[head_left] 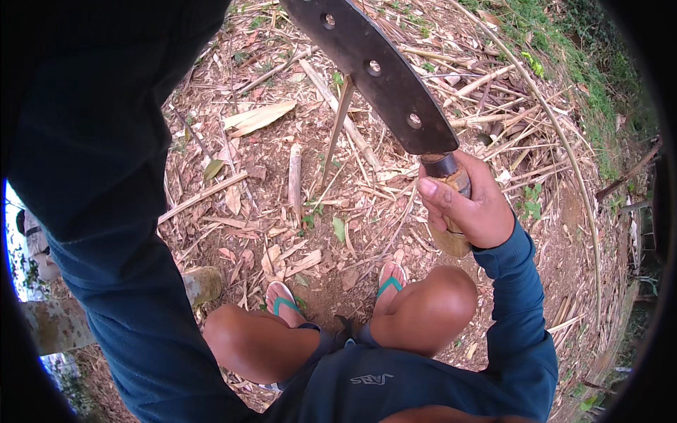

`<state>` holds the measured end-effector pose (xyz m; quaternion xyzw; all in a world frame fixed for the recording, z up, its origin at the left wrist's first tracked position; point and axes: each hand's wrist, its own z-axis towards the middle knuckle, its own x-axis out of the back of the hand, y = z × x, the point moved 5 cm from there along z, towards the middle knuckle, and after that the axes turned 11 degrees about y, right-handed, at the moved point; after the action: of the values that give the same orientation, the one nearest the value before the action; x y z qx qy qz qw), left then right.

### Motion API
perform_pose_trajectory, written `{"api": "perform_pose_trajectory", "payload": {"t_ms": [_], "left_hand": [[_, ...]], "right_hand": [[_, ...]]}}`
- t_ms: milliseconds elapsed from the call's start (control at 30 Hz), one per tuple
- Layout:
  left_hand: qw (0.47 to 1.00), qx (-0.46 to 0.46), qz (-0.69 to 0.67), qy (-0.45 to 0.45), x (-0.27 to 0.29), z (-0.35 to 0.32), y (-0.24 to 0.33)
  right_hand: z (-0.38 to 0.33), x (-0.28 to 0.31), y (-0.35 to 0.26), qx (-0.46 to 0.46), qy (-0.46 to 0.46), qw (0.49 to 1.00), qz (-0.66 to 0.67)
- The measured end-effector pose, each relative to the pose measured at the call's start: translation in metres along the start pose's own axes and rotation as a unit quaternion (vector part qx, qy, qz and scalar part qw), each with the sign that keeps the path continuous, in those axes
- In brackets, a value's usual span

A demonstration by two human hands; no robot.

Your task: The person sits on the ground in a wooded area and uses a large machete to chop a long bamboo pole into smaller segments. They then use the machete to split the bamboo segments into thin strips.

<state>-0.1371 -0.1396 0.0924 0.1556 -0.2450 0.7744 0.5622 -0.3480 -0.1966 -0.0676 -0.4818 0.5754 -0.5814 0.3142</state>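
Bare brown earth [331, 296] littered with dry bamboo shavings, husks and split strips is lying all around the person's sandalled feet. Above it, the broad dark steel chopping blade with three round holes [381, 74] is pointing up and to the left, away from the right hand [469, 204], its long axis slanting from that hand toward the upper left edge of the view. The right hand is gripping the blade's tan wooden handle with a dark metal collar [451, 211], fingers curled fully round it and thumb pressing along the near side. Just left of the blade, a thin pale bamboo strip [338, 127] is standing at a slant in the litter (whether the blade is touching it is unclear). The left arm in its dark blue sleeve [106, 211] is rising across the left side; its hand is out of view. Further right of the right hand, a long thin bamboo cane [564, 155] is curving over the ground.
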Motion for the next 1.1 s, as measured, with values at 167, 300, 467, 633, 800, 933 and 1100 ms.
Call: {"api": "perform_pose_trajectory", "payload": {"t_ms": [167,300,467,633,800,933,1100], "left_hand": [[0.985,0.107,0.009,-0.135,-0.045,-0.042,-0.011],[0.999,0.036,-0.026,-0.010,-0.038,-0.024,-0.006],[0.988,0.097,-0.103,-0.068,-0.082,-0.085,-0.036],[0.767,0.378,-0.493,0.161,-0.028,-0.098,-0.059],[0.924,0.315,-0.212,-0.042,-0.012,-0.135,0.017],[0.954,0.238,-0.171,0.053,-0.013,-0.152,0.018],[0.928,0.301,-0.219,0.010,-0.015,-0.154,0.016]], "right_hand": [[-0.001,-0.004,0.012,-0.019,-0.052,0.997,-0.057],[0.005,-0.004,0.029,-0.029,-0.029,0.998,-0.047],[0.025,-0.024,0.065,-0.048,-0.070,0.996,0.007],[0.052,-0.025,0.099,-0.012,-0.035,0.998,-0.045],[0.060,-0.024,0.097,0.116,0.041,0.982,-0.146],[0.060,-0.029,0.089,0.140,0.089,0.962,-0.216],[0.058,-0.024,0.089,0.125,0.108,0.952,-0.256]]}}
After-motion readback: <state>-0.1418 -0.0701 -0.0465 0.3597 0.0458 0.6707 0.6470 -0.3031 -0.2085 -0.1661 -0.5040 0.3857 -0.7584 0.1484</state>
